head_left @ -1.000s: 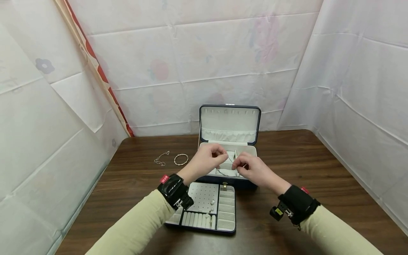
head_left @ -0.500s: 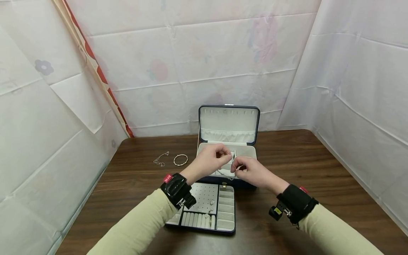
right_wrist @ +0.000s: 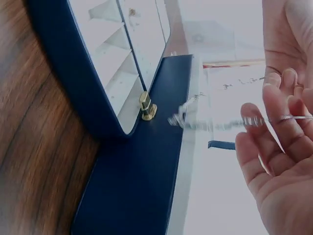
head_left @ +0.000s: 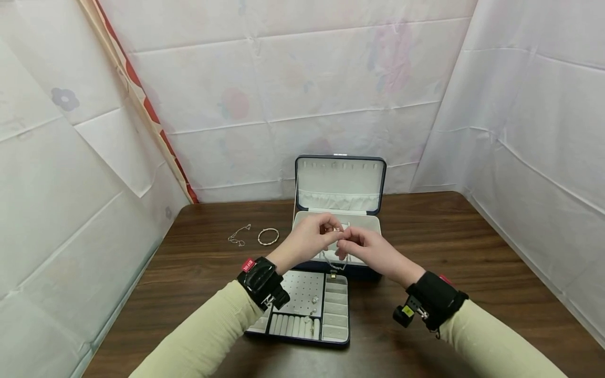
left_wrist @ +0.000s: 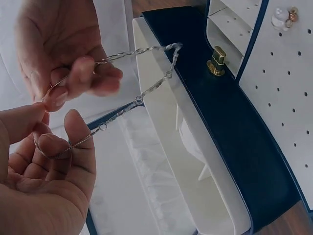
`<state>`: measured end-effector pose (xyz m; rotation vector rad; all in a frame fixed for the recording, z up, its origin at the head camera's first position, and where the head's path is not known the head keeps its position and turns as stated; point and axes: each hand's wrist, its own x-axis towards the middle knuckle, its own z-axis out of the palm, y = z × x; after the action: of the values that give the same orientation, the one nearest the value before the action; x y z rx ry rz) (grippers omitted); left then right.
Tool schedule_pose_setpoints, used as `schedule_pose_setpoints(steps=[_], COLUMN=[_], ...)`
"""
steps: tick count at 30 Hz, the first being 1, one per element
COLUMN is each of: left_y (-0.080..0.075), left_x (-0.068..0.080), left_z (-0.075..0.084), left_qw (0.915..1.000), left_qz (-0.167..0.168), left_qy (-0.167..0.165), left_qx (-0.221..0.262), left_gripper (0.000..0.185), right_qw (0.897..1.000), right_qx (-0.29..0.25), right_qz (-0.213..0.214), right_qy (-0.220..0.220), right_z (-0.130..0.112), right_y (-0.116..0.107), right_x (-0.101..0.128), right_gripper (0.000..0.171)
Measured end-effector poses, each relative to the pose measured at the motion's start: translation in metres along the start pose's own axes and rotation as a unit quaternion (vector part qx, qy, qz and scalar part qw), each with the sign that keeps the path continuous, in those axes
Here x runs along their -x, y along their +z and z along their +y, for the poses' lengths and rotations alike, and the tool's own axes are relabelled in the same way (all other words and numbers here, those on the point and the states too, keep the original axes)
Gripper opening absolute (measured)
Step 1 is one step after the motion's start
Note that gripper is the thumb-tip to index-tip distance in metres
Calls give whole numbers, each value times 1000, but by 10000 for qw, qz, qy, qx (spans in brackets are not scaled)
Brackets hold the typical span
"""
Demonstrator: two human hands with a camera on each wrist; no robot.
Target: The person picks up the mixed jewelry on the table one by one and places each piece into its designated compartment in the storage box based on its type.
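Observation:
A silver chain bracelet (left_wrist: 155, 87) hangs in a loop between both hands, its twisted links drooping over the front edge of the jewelry box (head_left: 356, 270). Finger and thumb of my left hand (head_left: 307, 236) pinch one thin end of it. The other end is pinched by my right hand (head_left: 375, 252), and the fingertips of the two hands meet in the head view. In the left wrist view the thin chain (left_wrist: 80, 142) runs across the left fingers. Behind the hands stands the box's raised lid (head_left: 340, 181), lined in white; the hands hide part of the compartments.
In front of the box lies its navy-edged tray (head_left: 348, 315), with small earrings (head_left: 314, 300) on the perforated panel and ring rolls (head_left: 288, 325) below. Left of the box, a bangle (head_left: 269, 229) and a thin chain (head_left: 236, 241) lie on the wooden table (head_left: 203, 294).
My right hand has moved left and slightly up until its fingertips meet those of my left hand. The bracelet, earlier stretched between them, now droops in a loop.

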<state>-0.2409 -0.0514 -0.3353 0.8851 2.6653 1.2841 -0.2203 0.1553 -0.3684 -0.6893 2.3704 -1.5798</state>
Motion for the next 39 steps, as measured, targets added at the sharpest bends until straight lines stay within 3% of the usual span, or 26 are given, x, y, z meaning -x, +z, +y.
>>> schedule_pose_setpoints(steps=[12,19,29,39], left_y=[-2,-3,-2,-1], left_x=[1,1,1,2], left_z=[-4,-5,-3,-2], left_qw=[9998,9994,9995,9998], left_qz=[110,165,152,18], left_qy=[-112,-201,146,199], left_qx=[149,213,-221,-79], left_gripper=[6,5,7,5], right_qw=[9993,9986,9994,9985], right_qx=[126,276,-69,-420], right_qz=[319,450,318,-12], right_qy=[-143,-6,151,347], right_z=[1,-1,1,1], right_y=[-2,-4,-4,-7], right_x=[-1,0,-1,-2], right_gripper=[28,29,31,35])
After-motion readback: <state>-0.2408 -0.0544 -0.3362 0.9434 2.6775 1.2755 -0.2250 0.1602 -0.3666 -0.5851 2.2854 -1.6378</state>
